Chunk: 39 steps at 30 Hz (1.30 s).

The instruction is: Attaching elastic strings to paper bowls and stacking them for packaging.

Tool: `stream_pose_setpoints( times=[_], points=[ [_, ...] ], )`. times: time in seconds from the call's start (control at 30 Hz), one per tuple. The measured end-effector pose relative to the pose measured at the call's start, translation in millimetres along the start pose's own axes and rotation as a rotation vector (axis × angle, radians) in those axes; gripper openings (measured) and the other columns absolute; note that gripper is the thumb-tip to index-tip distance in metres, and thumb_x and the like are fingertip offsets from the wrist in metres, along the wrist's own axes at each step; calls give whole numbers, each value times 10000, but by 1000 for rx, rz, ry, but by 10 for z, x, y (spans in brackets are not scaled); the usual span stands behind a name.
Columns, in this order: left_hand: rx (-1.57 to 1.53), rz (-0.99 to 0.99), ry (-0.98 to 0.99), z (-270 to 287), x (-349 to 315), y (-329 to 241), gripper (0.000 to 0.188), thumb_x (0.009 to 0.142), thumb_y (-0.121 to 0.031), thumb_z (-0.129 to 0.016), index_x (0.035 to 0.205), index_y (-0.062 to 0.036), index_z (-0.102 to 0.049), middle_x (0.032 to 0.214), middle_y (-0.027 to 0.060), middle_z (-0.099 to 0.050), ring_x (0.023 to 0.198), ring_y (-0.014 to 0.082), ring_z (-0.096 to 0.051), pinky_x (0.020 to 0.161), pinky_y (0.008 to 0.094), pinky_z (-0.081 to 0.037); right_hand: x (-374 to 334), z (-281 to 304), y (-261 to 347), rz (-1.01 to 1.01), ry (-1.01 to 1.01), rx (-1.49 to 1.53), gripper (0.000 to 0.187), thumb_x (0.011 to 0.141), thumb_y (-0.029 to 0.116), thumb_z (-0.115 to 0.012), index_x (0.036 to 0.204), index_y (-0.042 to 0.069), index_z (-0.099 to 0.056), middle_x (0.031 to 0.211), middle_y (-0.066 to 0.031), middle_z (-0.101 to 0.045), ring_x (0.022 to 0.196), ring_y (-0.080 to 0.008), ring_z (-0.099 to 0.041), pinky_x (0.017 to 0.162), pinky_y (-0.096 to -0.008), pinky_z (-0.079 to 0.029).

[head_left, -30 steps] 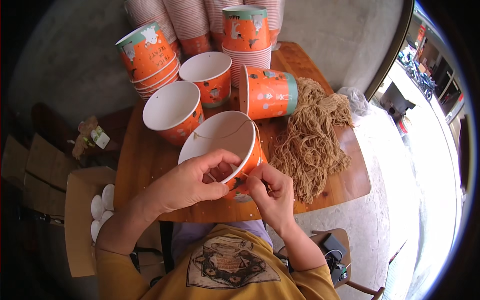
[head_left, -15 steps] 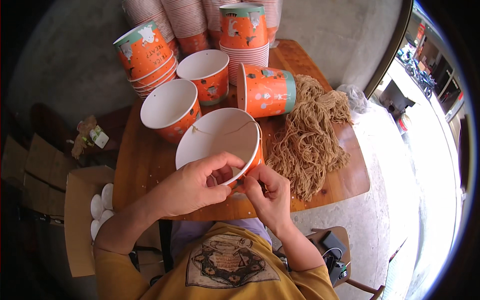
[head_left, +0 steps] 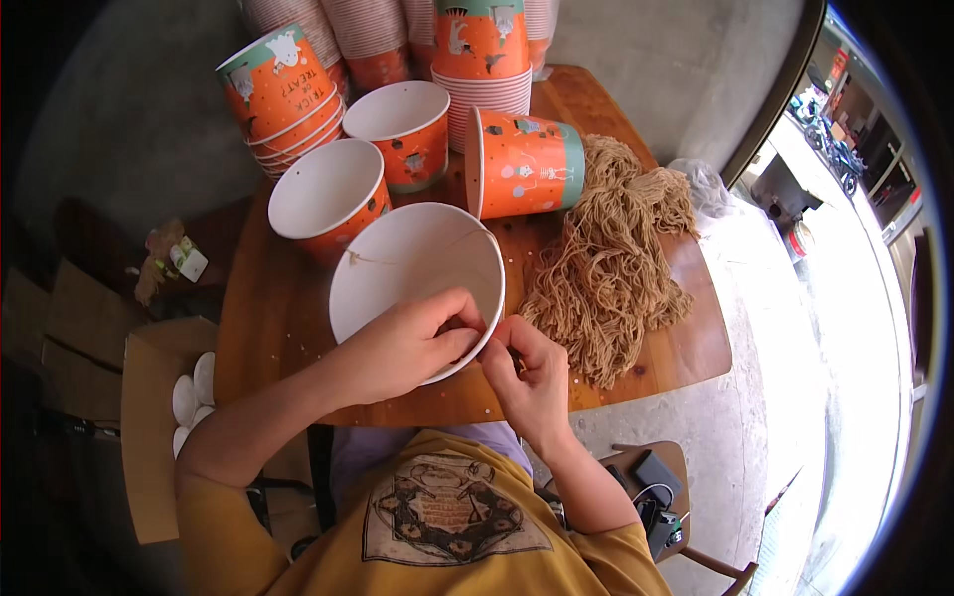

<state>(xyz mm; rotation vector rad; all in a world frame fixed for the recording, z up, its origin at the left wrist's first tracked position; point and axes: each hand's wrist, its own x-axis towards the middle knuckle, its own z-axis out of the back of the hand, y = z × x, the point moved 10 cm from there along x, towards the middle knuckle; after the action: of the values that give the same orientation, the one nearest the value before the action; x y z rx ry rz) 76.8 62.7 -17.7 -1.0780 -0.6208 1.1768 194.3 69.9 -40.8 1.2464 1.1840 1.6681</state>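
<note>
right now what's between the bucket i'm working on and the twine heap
In the head view, a strip of wooden table and, nearer you, your right hand.

White-lined bucket [head_left: 412, 283] with thin string [head_left: 388, 262]

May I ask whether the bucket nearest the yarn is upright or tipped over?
Tipped: the orange paper bucket lies sideways, white rim facing left, green base toward the yarn.

1 left hand [head_left: 407, 343] and 1 right hand [head_left: 529, 377] show. Single buckets number 4: 1 held bucket [head_left: 417, 253], 2 upright buckets [head_left: 333, 199] and 1 sideways bucket [head_left: 524, 164]. Near them are 2 orange stacks [head_left: 283, 89]; behind, at least 4 pale-rimmed stacks [head_left: 368, 40]. Further: 1 yarn heap [head_left: 611, 268], 1 bench [head_left: 268, 318], 1 cardboard box [head_left: 147, 427] and, inside it, at least 4 white rounds [head_left: 185, 399].
</note>
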Motion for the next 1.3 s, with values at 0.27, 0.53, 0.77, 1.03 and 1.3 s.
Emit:
stream_pose_setpoints(
  times=[0.27, 0.53, 0.77, 1.03, 1.3],
  points=[
    [437, -185, -191, 150, -1, -206, 61, 929, -72, -561, 963, -35, -527, 850, 27, -569, 775, 115, -564, 689, 286, -475, -9, 188, -224, -143, 48, 82, 92, 927, 91, -619, 979, 21, -590, 690, 2, -580, 631, -46, -519, 576, -218, -427],
    [-81, -123, -162, 220, 80, -78, 88, 940, -68, -585, 997, -21, -538, 882, 24, -591, 792, 111, -581, 729, 280, -503, 172, 65, 160, 58, 181, -129, 169, 881, 61, -693, 1040, 54, -636, 673, 1, -520, 564, -43, -444, 511, -225, -375],
    [-533, 105, -34, 81, 65, 149, 305, 920, -26, -616, 1205, 10, -512, 1081, 78, -603, 1017, 139, -599, 916, 261, -492, 162, -7, -7, -66, 79, 42, 56, 928, 68, -642, 953, 23, -621, 672, 15, -578, 585, -26, -482, 546, -212, -420],
    [-614, 204, 33, 10, -5, 202, 328, 915, -3, -618, 1221, -7, -499, 1134, 97, -604, 1074, 135, -590, 954, 277, -489, 118, -42, -83, -152, 13, 221, 75, 974, 83, -581, 994, 10, -580, 769, -5, -630, 696, -36, -587, 613, -204, -476],
    [-481, 82, -55, 89, 34, 180, 160, 921, -24, -642, 1041, -36, -536, 1029, 23, -594, 994, 103, -596, 871, 267, -495, 78, -137, -118, -205, -7, 324, 86, 992, 98, -566, 999, 13, -555, 774, -3, -624, 663, -36, -565, 599, -196, -469]
  ],
)
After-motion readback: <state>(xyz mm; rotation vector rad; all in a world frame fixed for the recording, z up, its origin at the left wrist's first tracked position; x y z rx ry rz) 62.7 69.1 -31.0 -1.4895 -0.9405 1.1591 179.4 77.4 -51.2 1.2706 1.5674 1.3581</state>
